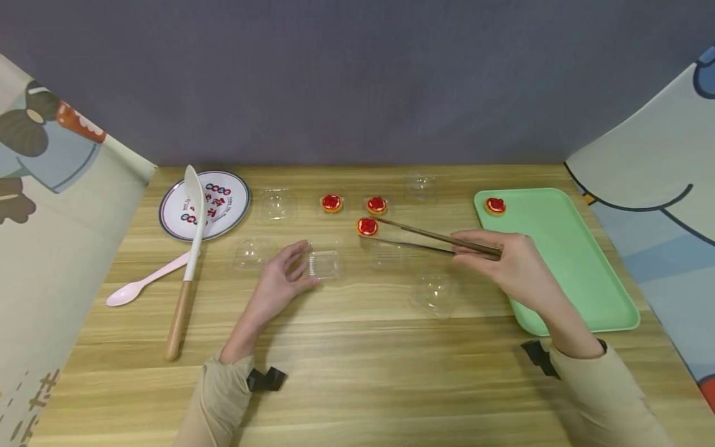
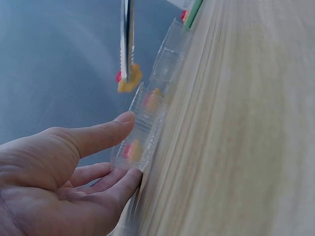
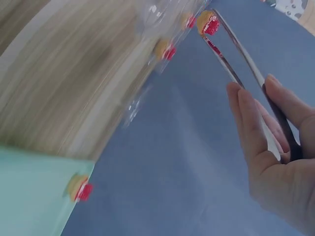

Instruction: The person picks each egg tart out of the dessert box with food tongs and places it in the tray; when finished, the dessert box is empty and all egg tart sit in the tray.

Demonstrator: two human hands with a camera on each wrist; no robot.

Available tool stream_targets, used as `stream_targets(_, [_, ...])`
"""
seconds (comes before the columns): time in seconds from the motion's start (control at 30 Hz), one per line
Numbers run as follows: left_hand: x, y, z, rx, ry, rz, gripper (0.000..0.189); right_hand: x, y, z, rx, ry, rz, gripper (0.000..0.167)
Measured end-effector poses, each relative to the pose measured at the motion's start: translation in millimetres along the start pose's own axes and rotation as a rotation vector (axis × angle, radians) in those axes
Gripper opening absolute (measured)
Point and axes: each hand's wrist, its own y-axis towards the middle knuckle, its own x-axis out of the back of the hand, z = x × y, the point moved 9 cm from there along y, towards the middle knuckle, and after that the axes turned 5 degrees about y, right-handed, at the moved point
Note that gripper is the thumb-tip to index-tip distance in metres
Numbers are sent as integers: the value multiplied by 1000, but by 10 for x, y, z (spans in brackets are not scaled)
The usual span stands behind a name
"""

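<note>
My right hand (image 1: 511,264) grips long metal tongs (image 1: 430,236), whose tips pinch a small red-topped tart (image 1: 367,227). In the left wrist view that tart (image 2: 129,81) hangs above the table. My left hand (image 1: 279,285) is beside a clear plastic box (image 1: 325,264), thumb and fingers spread around its left end; whether they press on it I cannot tell. Farther back, two similar tarts sit in clear boxes, a left tart (image 1: 332,203) and a right tart (image 1: 377,205). Another clear box (image 1: 387,256) stands below the tongs.
A green tray (image 1: 575,267) on the right carries one tart (image 1: 495,206) in its far left corner. Clear domed lids (image 1: 437,292) lie about. On the left are a printed plate (image 1: 234,208), a long-handled white spoon (image 1: 191,267) and a pink spoon (image 1: 125,293).
</note>
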Motion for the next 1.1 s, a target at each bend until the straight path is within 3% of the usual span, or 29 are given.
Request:
stream_targets(0.23, [0,-2,1,6,-4,-1,89,335,-131,-124,6,-110,-100,35])
stream_targets(0.63, [-10,-9,32,17,-23,-1,89,791,-306,-296,-13,-182,-227,38])
stream_targets(0.87, [-12,-8,34,18,-24,3,89,995,-370,-398,-66,-207,-246,41])
stream_targets(1.1, [-10,-8,45,33,-40,1,89,1228,-455,-498,-133,-265,-318,44])
